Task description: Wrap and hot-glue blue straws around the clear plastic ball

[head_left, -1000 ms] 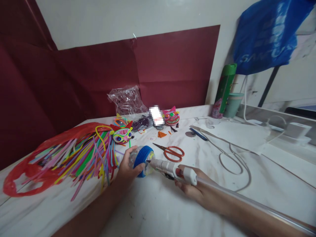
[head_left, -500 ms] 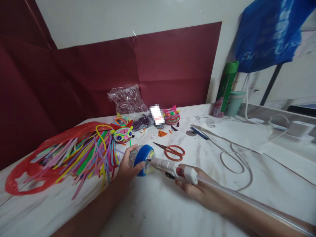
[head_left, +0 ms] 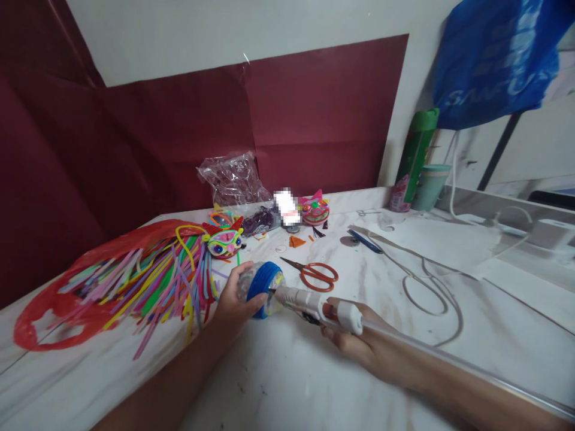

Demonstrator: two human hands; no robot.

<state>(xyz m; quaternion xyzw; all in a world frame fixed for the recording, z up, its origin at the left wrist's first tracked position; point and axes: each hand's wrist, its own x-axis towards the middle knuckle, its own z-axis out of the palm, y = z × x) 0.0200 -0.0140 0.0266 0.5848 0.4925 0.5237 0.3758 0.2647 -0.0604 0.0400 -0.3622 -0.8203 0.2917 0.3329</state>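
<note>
My left hand [head_left: 233, 302] is closed around a small clear ball wrapped with blue pipe cleaner [head_left: 262, 288], holding it just above the marble table [head_left: 278, 383]. My right hand [head_left: 354, 338] grips a white glue gun [head_left: 317, 305] with a clear glue stick running back along my forearm. The gun's nozzle touches the blue-wrapped ball on its right side. Red-handled scissors [head_left: 314, 273] lie just behind the gun.
A pile of coloured pipe cleaners [head_left: 148, 278] lies on a red plastic bag [head_left: 49, 317] at left. Finished cat-face balls [head_left: 223, 242] [head_left: 314, 211], a clear bag [head_left: 231, 178], a white cord [head_left: 426, 281], a green can [head_left: 415, 158] and a cup [head_left: 431, 187] stand farther back.
The view has drifted slightly; both hands, the ball and the glue gun keep nearly the same pose.
</note>
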